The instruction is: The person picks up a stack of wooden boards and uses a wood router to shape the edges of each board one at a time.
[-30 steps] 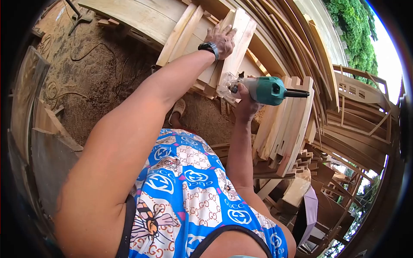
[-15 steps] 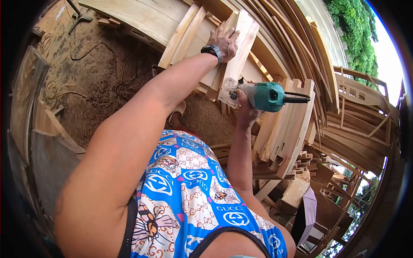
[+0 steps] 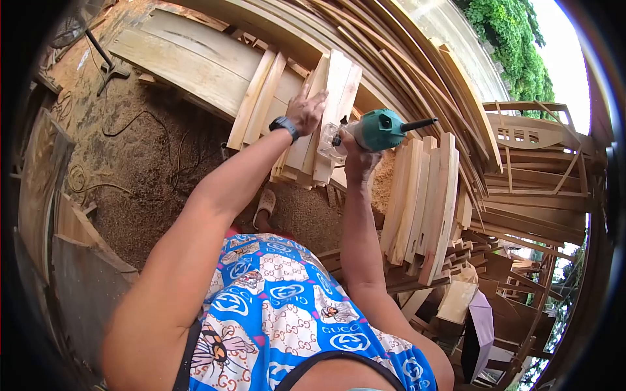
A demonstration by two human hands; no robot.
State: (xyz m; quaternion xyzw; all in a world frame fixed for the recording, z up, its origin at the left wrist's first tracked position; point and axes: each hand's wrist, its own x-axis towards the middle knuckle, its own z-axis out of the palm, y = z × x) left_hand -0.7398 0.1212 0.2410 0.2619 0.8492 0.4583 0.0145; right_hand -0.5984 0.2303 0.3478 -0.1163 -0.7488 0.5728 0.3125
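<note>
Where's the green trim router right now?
In the head view, upper centre: the green trim router is gripped in the right hand, its clear base against the wooden slat that the left hand presses on.

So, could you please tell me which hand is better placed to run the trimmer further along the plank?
Right. The right hand already grips the green trimmer at the plank; the left hand lies flat, steadying it.

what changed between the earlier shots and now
The right hand has run the green router further up the edge of the wooden slat, away from the body. The camera view also shifted, so the whole scene sits lower and more to the left in the picture. Unchanged: the left hand still presses flat on the slat, and the right still grips the router.
</note>
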